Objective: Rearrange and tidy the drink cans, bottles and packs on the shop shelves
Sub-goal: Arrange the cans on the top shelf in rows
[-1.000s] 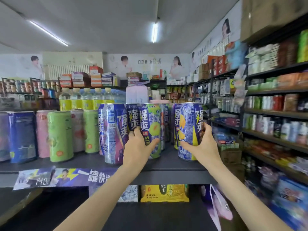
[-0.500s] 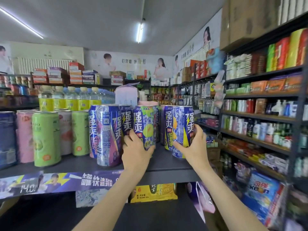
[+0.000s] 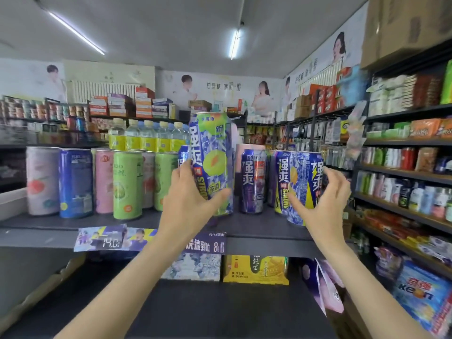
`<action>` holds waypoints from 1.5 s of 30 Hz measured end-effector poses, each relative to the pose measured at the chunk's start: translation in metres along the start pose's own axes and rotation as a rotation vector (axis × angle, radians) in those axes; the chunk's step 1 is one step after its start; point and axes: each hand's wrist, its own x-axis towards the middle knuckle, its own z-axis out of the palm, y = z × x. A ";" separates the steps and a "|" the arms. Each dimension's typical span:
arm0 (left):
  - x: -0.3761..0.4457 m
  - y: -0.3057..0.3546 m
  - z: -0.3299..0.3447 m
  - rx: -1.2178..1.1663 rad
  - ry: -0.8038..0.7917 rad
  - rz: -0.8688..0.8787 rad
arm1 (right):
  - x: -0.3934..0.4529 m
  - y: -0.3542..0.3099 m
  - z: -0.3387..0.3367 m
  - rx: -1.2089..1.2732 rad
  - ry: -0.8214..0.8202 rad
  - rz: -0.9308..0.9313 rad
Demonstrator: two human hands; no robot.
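My left hand [image 3: 188, 204] grips the green can [image 3: 212, 162], now lifted off the shelf [image 3: 49, 223]; right hand [image 3: 320, 206] loosens, fingers spread around the yellow can [image 3: 298, 184].

The left hand [image 3: 188, 201] grips a tall blue-and-green drink can with a green fruit print [image 3: 214, 162], held upright with its base just above the dark grey shelf board [image 3: 73, 222]. The right hand [image 3: 320, 206] curls loosely around a blue-and-yellow can with a lightning mark [image 3: 299, 182] that stands at the shelf's front edge, fingers spread. Between them stands a blue-and-purple can [image 3: 253, 181]. To the left, pastel pink, blue and green cans [image 3: 127, 184] stand in a row.
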 end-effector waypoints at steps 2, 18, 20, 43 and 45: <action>0.012 -0.015 -0.023 0.036 0.057 -0.040 | -0.002 -0.026 0.005 0.020 -0.043 -0.108; 0.035 -0.085 -0.004 0.159 -0.085 -0.243 | 0.015 -0.054 0.086 -0.070 -0.514 0.420; 0.034 -0.085 -0.005 0.150 -0.103 -0.225 | 0.015 -0.056 0.093 -0.103 -0.515 0.446; 0.015 -0.069 0.067 0.309 0.206 0.321 | 0.019 -0.042 0.105 -0.421 -0.498 0.253; 0.015 -0.070 0.067 0.294 0.212 0.329 | 0.020 -0.040 0.110 -0.441 -0.495 0.241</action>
